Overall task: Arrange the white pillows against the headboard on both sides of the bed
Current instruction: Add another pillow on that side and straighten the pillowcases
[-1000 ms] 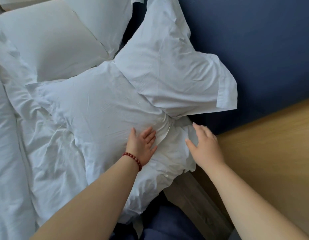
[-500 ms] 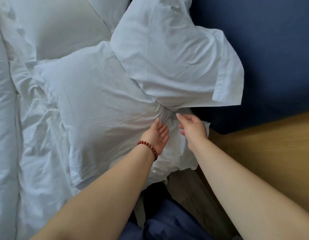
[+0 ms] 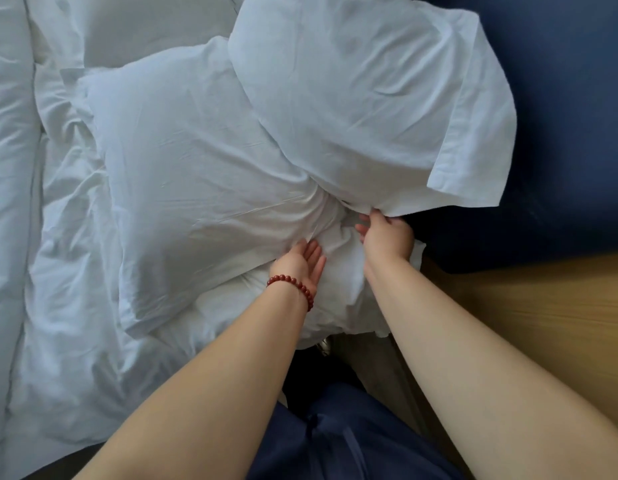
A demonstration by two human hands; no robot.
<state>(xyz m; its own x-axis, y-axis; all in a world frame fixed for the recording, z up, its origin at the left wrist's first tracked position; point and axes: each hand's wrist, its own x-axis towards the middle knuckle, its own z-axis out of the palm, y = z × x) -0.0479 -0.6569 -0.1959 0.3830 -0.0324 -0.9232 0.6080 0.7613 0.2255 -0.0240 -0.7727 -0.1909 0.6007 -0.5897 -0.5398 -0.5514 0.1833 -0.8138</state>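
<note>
The upper pillow (image 3: 363,98) leaned on the navy headboard (image 3: 560,116) at 1 o'clock, its loose flap hanging toward 4 o'clock. The lower pillow (image 3: 196,161) lay flatter on the bed at 10 o'clock, its near corner bunched where the 2 overlapped. The right hand (image 3: 387,237) pinched the upper pillow's bottom hem, a narrow grip on cloth alone. The left hand (image 3: 300,261), a red bead bracelet (image 3: 293,289) at its wrist, rested straight-fingered against the lower pillow's crumpled corner and held nothing.

The step looked like squaring the upper pillow to the headboard. Done well, the hem would be raised only enough to free the bunched corner while the left palm pinned the lower pillow. A hold on the filling would then be safer, since a hem alone might pull the case askew. The rumpled duvet (image 3: 58,271) lay at 8 o'clock and a wooden surface (image 3: 543,323) at 4 o'clock.
</note>
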